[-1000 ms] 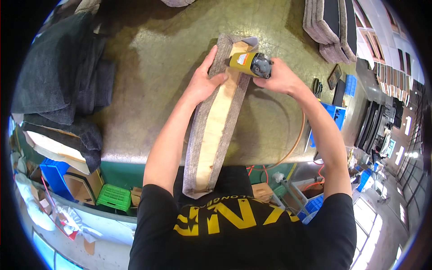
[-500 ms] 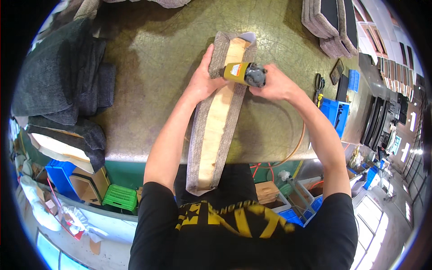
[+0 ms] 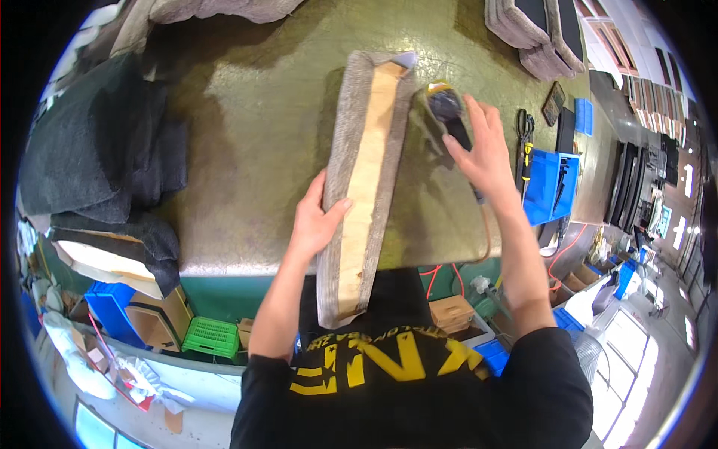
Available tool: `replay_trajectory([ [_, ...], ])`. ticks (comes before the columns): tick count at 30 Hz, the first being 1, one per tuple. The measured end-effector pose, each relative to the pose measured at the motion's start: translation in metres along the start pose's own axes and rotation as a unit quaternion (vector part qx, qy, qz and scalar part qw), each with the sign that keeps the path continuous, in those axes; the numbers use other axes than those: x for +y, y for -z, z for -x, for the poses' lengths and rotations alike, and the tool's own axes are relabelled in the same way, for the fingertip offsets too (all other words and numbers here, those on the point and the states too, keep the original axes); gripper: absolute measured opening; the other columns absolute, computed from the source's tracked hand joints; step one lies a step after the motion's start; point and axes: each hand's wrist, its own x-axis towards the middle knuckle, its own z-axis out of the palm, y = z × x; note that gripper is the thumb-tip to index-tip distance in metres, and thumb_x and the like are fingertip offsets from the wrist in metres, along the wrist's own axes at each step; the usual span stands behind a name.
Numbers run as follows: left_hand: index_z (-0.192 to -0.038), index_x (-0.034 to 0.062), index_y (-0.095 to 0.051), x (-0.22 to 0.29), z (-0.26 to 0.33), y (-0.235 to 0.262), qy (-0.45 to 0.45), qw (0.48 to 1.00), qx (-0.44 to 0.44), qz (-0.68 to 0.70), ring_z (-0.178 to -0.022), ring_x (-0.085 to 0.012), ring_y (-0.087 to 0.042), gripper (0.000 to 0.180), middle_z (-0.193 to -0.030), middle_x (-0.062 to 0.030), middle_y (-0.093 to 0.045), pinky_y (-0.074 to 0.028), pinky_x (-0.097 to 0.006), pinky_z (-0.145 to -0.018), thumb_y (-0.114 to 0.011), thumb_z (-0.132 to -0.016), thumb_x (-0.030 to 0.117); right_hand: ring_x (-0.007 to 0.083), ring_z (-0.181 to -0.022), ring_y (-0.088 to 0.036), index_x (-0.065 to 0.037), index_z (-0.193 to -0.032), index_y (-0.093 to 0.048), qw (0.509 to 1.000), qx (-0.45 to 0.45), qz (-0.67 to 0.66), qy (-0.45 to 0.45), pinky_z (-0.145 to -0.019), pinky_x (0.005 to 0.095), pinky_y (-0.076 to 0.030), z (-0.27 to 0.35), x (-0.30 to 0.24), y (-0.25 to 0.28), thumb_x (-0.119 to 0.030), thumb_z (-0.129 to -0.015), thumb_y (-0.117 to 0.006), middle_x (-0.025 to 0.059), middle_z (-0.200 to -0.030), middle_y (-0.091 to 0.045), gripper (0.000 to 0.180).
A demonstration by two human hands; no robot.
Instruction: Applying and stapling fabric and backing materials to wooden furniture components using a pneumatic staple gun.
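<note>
A long wooden board (image 3: pixel 363 191), its sides wrapped in grey ribbed fabric, lies lengthwise on the worktable with its near end over the front edge. My left hand (image 3: pixel 310 223) grips the board's left side, thumb on top. At the far end the fabric is folded at the corner, and a pale underside shows. To the right of the board, a yellow and black air staple gun (image 3: pixel 447 107) rests on the tabletop. Beside it my right hand (image 3: pixel 488 153) is open, fingers apart and thumb close to the tool's handle. A hose runs from the tool toward the front edge.
Dark fabric (image 3: pixel 97 150) is piled at the left. Grey padded pieces (image 3: pixel 531 34) stand far right. Scissors (image 3: pixel 525 123), a yellow-handled tool (image 3: pixel 526 161) and a blue bin (image 3: pixel 550 187) lie along the right side. Below the table's edge stands a green crate (image 3: pixel 212 337).
My right hand has carried the staple gun off the board to the right and let go of it on the table. My left hand has slid nearer along the board.
</note>
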Motion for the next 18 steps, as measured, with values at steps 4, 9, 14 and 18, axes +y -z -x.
replay_trajectory([
  [4,-0.153,-0.0017,-0.029,0.077,0.014,-0.021,0.025,0.983,0.081,-0.164,-0.130,-0.0319,-0.054,0.073,-0.145,-0.0248,-0.050,-0.042,-0.041,-0.108,-0.066,-0.092,0.011,0.0267,-0.094,-0.061,0.001,-0.121,-0.056,0.947,-0.092,-0.279,-0.133,-0.086,0.0374,-0.050,0.058,-0.049,-0.023,-0.016,-0.091,-0.067,0.0147,-0.103,-0.061,0.037],
  [9,-0.157,0.0000,-0.016,0.054,0.013,-0.045,-0.098,0.975,0.080,-0.182,-0.137,-0.0428,-0.044,0.072,-0.151,-0.0293,-0.038,-0.039,-0.045,-0.111,-0.051,-0.102,0.030,0.0105,-0.090,-0.058,-0.003,-0.109,-0.057,0.680,-0.175,-0.622,-0.347,-0.081,0.0291,-0.051,0.084,-0.100,-0.076,-0.020,-0.102,-0.058,0.0036,-0.101,-0.061,0.018],
  [14,-0.158,-0.0004,-0.014,0.053,0.013,-0.048,-0.072,0.986,0.060,-0.136,-0.138,-0.0412,-0.043,0.069,-0.154,-0.0284,-0.034,-0.038,-0.044,-0.112,-0.045,-0.105,0.031,0.0109,-0.079,-0.058,-0.003,-0.098,-0.056,0.605,-0.139,-0.669,-0.410,-0.070,0.0273,-0.052,0.073,-0.103,-0.064,-0.015,-0.102,-0.056,0.0023,-0.091,-0.060,0.012],
  [18,-0.159,0.0027,-0.013,0.043,0.010,-0.050,-0.075,0.985,0.071,-0.140,-0.129,-0.0370,-0.051,0.066,-0.149,-0.0250,-0.042,-0.042,-0.043,-0.108,-0.043,-0.105,0.028,0.0115,-0.081,-0.059,-0.004,-0.100,-0.055,0.578,-0.124,-0.678,-0.436,-0.068,0.0270,-0.053,0.060,-0.110,-0.045,-0.015,-0.101,-0.058,0.0026,-0.092,-0.059,0.012],
])
